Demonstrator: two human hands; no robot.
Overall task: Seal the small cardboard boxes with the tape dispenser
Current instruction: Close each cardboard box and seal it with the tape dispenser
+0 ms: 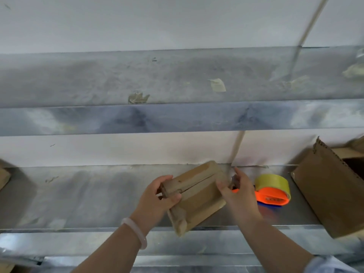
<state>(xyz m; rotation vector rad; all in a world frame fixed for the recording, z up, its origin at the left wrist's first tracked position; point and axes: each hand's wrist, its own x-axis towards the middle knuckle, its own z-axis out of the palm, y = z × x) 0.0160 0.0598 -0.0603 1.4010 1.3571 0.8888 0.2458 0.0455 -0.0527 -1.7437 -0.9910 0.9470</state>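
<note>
Cardboard box (199,196) held above the counter (78,194), just left of the tape dispenser (272,191). Our left grip (165,196) curls round the end away from it; right grip (236,192) pinches the nearer end. We'd press flaps flush, then reach for tape.

This looks like a packing station in a warehouse or stockroom: galvanised metal shelves (177,79) run along a plain white wall (137,22) (scraps of tape (218,85) stick to the metal), and the lower shelf carries an open cardboard carton (327,186) and an orange tape dispenser (272,191).
</note>
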